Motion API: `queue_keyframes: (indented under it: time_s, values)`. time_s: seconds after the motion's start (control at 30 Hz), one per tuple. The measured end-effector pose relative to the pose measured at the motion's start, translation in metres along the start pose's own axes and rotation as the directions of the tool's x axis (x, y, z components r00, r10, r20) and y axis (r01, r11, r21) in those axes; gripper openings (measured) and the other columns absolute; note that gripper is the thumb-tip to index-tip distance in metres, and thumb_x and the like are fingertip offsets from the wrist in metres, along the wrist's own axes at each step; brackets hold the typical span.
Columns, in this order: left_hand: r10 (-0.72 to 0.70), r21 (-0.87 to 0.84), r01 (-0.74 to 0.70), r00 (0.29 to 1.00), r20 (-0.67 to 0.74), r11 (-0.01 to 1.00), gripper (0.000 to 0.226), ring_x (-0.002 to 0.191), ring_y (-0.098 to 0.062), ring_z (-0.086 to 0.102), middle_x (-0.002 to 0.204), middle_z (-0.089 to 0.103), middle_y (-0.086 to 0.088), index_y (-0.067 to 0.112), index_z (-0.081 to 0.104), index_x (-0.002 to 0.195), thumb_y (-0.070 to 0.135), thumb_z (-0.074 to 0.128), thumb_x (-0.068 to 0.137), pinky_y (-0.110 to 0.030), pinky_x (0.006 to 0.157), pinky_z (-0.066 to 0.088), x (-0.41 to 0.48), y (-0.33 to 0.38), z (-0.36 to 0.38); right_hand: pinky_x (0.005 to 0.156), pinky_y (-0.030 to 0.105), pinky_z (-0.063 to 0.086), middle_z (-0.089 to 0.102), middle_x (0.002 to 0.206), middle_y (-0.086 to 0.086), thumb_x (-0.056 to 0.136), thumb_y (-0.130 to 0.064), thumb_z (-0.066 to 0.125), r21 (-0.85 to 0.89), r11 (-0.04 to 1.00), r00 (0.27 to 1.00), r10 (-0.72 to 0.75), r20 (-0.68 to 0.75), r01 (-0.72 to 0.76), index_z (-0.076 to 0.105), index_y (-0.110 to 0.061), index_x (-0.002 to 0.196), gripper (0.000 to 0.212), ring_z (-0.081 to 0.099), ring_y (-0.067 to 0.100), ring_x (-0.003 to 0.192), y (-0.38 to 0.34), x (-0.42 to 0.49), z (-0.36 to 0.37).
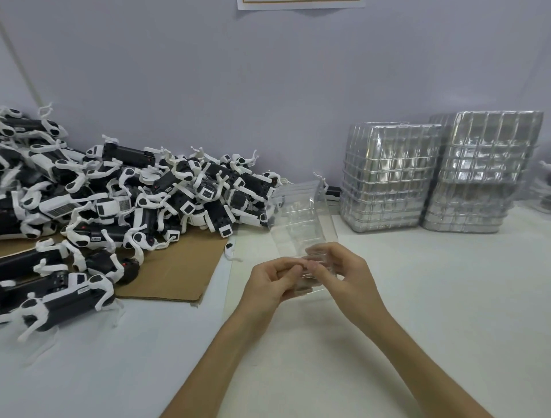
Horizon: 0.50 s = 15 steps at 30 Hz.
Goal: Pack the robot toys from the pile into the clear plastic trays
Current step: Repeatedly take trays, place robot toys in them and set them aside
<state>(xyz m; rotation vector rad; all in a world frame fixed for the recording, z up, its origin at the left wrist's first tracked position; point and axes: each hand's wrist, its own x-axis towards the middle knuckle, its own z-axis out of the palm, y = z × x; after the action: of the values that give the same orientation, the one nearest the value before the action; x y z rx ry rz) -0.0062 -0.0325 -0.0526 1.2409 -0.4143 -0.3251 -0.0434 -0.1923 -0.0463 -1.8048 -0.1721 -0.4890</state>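
Hands meet at centre: left hand (268, 280) and right hand (346, 271) both pinch the near edge of the clear tray (298, 214), perhaps two nested. Peel slowly, thumbs apart, before reaching left for the robot toys (134, 203).

Brown cardboard sheet (179, 268) flat on white table (417, 298), pale wall (268, 89), paper sheet (301, 3) at top edge.
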Motion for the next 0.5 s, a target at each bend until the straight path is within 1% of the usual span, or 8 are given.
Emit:
queue_keyframes:
  time_s: [0.03, 0.13, 0.2, 0.3, 0.37, 0.43, 0.5]
  values:
    - [0.0, 0.001, 0.0, 1.0, -0.019, 1.0, 0.018, 0.096, -0.03, 0.074, 0.105, 0.076, -0.016, 0.008, 0.075, 0.1, 0.018, 0.062, 0.092, -0.029, 0.079, 0.058, -0.0002, 0.0006, 0.0015, 0.08, 0.02, 0.055, 0.077, 0.096, -0.007, 0.091, -0.014, 0.074, 0.014, 1.0, 1.0, 0.004, 0.004, -0.004, 0.07, -0.026, 0.102, 0.017, 0.073, 0.011, 0.091, 0.0001, -0.0001, 0.0]
    - [-0.004, 0.022, 0.005, 0.998, -0.061, 1.0, 0.014, 0.091, -0.032, 0.075, 0.098, 0.076, -0.019, 0.003, 0.073, 0.1, 0.009, 0.061, 0.094, -0.027, 0.072, 0.058, 0.0008, 0.0014, 0.0007, 0.078, 0.019, 0.054, 0.077, 0.097, -0.007, 0.091, -0.009, 0.072, 0.039, 0.999, 1.0, 0.016, 0.02, -0.017, 0.07, -0.022, 0.105, 0.019, 0.074, 0.011, 0.088, -0.0011, 0.0, -0.0002]
    - [-0.013, 0.024, 0.015, 0.996, -0.085, 1.0, 0.012, 0.089, -0.032, 0.076, 0.095, 0.076, -0.02, 0.005, 0.074, 0.096, 0.008, 0.065, 0.091, -0.028, 0.07, 0.059, 0.0012, 0.0016, -0.0001, 0.081, 0.023, 0.055, 0.077, 0.098, -0.008, 0.092, -0.009, 0.071, 0.032, 0.999, 0.999, 0.027, 0.033, -0.028, 0.069, -0.022, 0.106, 0.019, 0.074, 0.011, 0.09, -0.0022, -0.0001, 0.0]
    - [-0.017, 0.042, 0.022, 0.992, -0.122, 0.999, 0.01, 0.083, -0.032, 0.076, 0.091, 0.077, -0.019, 0.011, 0.078, 0.086, 0.006, 0.069, 0.088, -0.029, 0.068, 0.06, 0.0007, 0.0019, 0.0017, 0.085, 0.03, 0.056, 0.077, 0.099, -0.009, 0.092, -0.011, 0.071, 0.013, 0.999, 0.999, 0.033, 0.041, -0.034, 0.07, -0.023, 0.106, 0.019, 0.073, 0.011, 0.091, -0.0036, -0.0008, 0.0001]
    - [-0.017, 0.05, 0.025, 0.989, -0.149, 0.998, 0.002, 0.08, -0.031, 0.076, 0.086, 0.077, -0.018, 0.011, 0.077, 0.08, 0.013, 0.077, 0.079, -0.029, 0.067, 0.06, 0.0006, 0.0038, 0.0024, 0.088, 0.035, 0.056, 0.077, 0.099, -0.009, 0.093, -0.012, 0.07, 0.011, 0.999, 0.998, 0.042, 0.046, -0.043, 0.07, -0.024, 0.106, 0.018, 0.073, 0.012, 0.092, -0.0043, -0.0011, -0.0002]
    - [0.007, 0.077, 0.009, 0.98, -0.198, 0.997, 0.019, 0.074, -0.03, 0.076, 0.075, 0.075, -0.015, 0.013, 0.073, 0.068, 0.027, 0.086, 0.063, -0.03, 0.064, 0.06, 0.0007, 0.0052, 0.0017, 0.09, 0.041, 0.056, 0.077, 0.1, -0.009, 0.093, -0.013, 0.07, 0.011, 0.999, 0.998, 0.049, 0.044, -0.049, 0.07, -0.026, 0.106, 0.018, 0.073, 0.013, 0.093, -0.0044, -0.0006, -0.0005]
    - [0.038, 0.119, -0.009, 0.967, -0.252, 0.993, 0.025, 0.067, -0.027, 0.075, 0.065, 0.072, -0.012, 0.021, 0.067, 0.053, 0.035, 0.087, 0.053, -0.029, 0.059, 0.059, 0.0011, 0.0058, 0.0014, 0.091, 0.044, 0.056, 0.077, 0.099, -0.008, 0.093, -0.015, 0.071, 0.017, 0.999, 0.998, 0.047, 0.033, -0.047, 0.071, -0.026, 0.106, 0.017, 0.073, 0.015, 0.094, -0.0045, 0.0005, -0.0017]
